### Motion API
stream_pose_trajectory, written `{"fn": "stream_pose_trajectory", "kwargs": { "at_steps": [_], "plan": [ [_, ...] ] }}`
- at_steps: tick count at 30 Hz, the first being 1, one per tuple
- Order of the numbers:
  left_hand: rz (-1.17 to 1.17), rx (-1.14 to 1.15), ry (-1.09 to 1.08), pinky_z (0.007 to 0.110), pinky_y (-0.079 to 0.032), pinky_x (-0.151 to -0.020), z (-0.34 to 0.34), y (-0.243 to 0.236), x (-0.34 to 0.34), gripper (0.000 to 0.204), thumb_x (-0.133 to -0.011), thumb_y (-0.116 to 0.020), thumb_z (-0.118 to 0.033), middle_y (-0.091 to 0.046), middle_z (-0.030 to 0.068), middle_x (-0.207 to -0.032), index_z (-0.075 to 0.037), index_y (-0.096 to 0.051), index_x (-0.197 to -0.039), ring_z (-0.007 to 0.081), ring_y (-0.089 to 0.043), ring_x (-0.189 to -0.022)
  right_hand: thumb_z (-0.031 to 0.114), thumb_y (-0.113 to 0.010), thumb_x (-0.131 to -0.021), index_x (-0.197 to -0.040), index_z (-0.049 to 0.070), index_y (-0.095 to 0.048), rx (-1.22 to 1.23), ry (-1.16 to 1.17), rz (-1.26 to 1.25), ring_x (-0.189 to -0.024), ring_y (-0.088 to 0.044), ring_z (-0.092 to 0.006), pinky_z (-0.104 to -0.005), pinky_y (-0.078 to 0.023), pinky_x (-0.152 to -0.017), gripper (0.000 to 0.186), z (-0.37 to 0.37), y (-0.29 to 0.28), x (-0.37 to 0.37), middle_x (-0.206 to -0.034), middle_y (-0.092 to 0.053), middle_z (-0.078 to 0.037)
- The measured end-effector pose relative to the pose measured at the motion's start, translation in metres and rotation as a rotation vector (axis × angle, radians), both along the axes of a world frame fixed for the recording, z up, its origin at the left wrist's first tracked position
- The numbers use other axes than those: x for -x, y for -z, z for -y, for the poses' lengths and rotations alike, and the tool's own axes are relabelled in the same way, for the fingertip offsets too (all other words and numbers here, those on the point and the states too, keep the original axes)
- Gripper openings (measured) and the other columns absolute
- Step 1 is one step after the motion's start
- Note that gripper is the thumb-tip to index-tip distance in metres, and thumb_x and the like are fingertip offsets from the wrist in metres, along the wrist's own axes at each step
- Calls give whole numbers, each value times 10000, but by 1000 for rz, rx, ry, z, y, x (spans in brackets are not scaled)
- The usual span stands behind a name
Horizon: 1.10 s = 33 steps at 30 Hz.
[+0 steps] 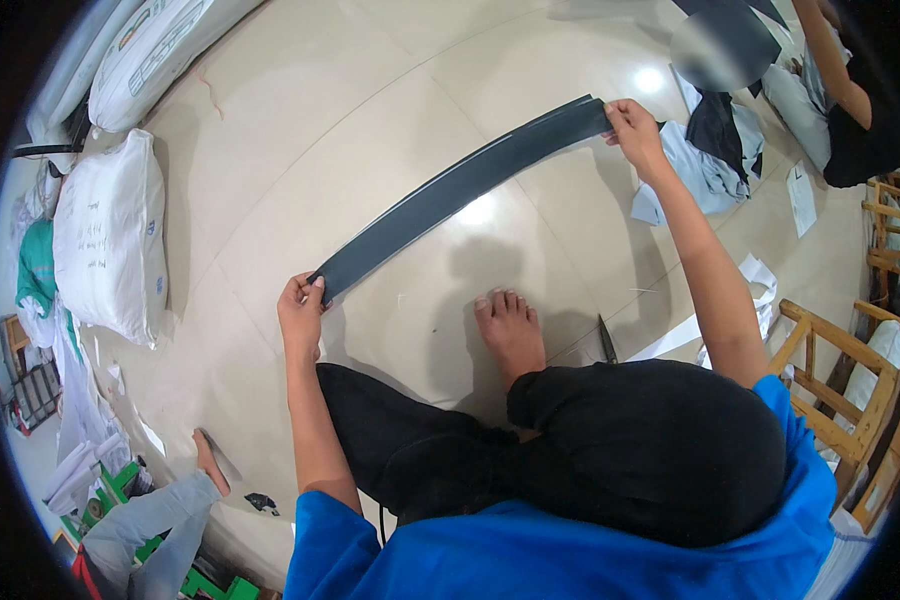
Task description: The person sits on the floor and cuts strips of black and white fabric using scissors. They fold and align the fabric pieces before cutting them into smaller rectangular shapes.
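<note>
A long, dark grey strip (460, 190) of flat material, seemingly in more than one layer, is stretched between my hands above the tiled floor. My left hand (300, 310) pinches its lower left end. My right hand (632, 135) grips the upper right end with thumb and fingers. Below the strip is my bare foot (508, 330), and beside it lies a dark pointed tool (606, 342), too partly hidden to name. White paper offcuts (755, 295) lie to the right of it.
White sacks (105, 240) line the left side. Grey and black cloth pieces (690, 170) lie at upper right near another person's arm (830, 60). Wooden frames (835, 380) stand at right. Another person's legs (160, 520) and green metal parts (110, 485) are at lower left.
</note>
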<state>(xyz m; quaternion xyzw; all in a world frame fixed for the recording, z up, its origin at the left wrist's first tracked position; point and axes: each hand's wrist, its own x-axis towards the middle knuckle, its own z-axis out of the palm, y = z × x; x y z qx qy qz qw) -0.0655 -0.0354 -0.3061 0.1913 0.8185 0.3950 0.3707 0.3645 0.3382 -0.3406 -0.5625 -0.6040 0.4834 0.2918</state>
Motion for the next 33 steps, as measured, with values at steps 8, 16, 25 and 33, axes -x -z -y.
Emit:
{"fn": "stream_pose_trajectory", "kwargs": {
  "at_steps": [8, 16, 25, 33],
  "plan": [
    [32, -21, 38, 241, -462, -639, -17, 40, 10, 165, -973, -636, -117, -616, -1, -817, -6, -637, -1096, 78, -542, -709, 227, -583, -1030, -1043, 12, -630, 59, -7, 108, -712, -603, -94, -251, -490, -628, 221, -39, 35, 10, -838, -645, -19],
    [11, -8, 49, 236, -422, -606, -20, 39, 14, 167, -967, -637, -96, -576, -19, -760, 3, -627, -1101, 70, -498, -641, 240, -606, -1003, -1033, -11, -647, 2, -28, 142, -681, -647, -136, -286, -513, -607, 255, -46, 42, 7, -824, -671, -62],
    [59, 5, 29, 230, -445, -633, -21, 41, 10, 155, -973, -636, -95, -562, -32, -757, -11, -616, -1102, 62, -509, -662, 232, -595, -1026, -1038, 6, -641, 4, -16, 208, -684, -598, -98, -256, -501, -634, 231, -47, 40, 9, -807, -642, -20],
    [31, 9, 77, 220, -429, -625, -21, 42, 14, 155, -972, -638, -95, -558, -40, -763, -13, -620, -1102, 50, -497, -664, 228, -612, -995, -1019, -6, -654, 14, -11, 190, -661, -617, -120, -278, -512, -603, 239, -43, 39, 8, -830, -662, -59]
  ]
}}
